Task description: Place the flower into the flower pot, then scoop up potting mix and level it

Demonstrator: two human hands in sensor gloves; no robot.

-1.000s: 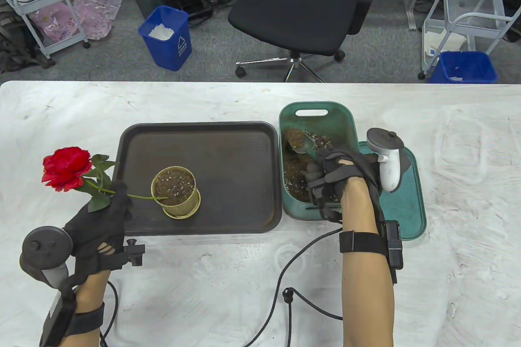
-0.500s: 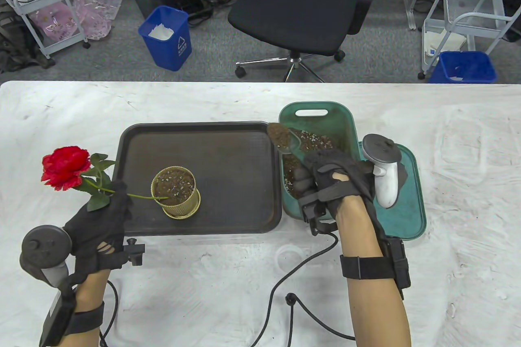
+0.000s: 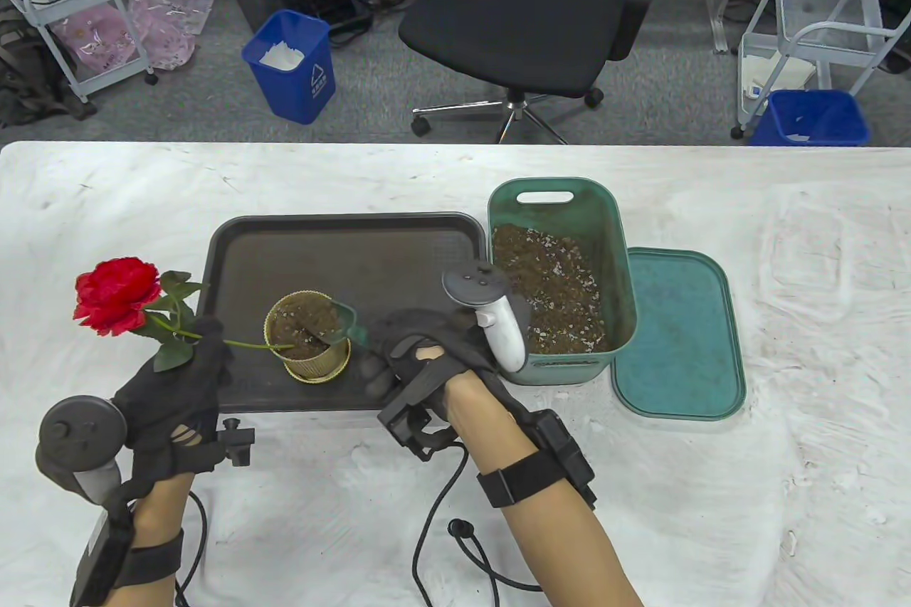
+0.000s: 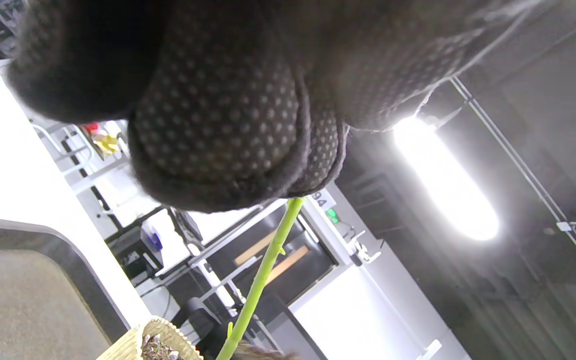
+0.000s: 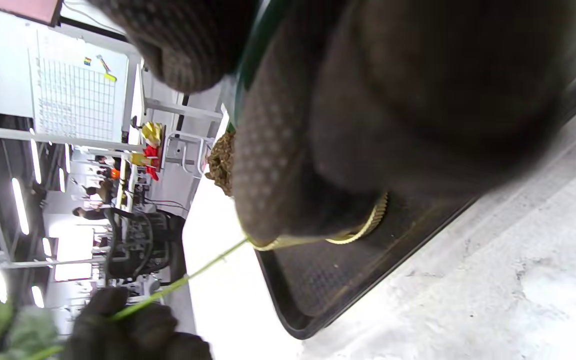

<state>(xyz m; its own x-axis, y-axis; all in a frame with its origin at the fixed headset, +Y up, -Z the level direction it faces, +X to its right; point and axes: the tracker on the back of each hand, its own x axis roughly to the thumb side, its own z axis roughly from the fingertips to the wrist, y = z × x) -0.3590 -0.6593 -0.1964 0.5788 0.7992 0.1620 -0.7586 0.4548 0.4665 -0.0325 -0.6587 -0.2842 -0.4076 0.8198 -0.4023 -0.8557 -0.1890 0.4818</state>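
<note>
**Scoop at the pot, flower held leaning**

Nearest the person, the left hand (image 3: 174, 390) pinches the green stem of the flower (image 3: 117, 294), which leans left with its red bloom out over the table (image 3: 783, 351); the stem's foot sits in the soil of the flower pot (image 3: 308, 335). The right hand (image 3: 420, 358), just right of the pot, grips a green scoop (image 3: 341, 320) whose bowl rests over the pot's right rim. The pot stands on the dark tray (image 3: 356, 244). Beyond, the green bin (image 3: 618, 258) holds potting mix (image 3: 551, 294), its lid (image 3: 680, 333) beside it. The scoop's handle is hidden in the glove; whether the bowl holds mix is unclear. Both wrist views are mostly blocked by gloved fingers.
</note>
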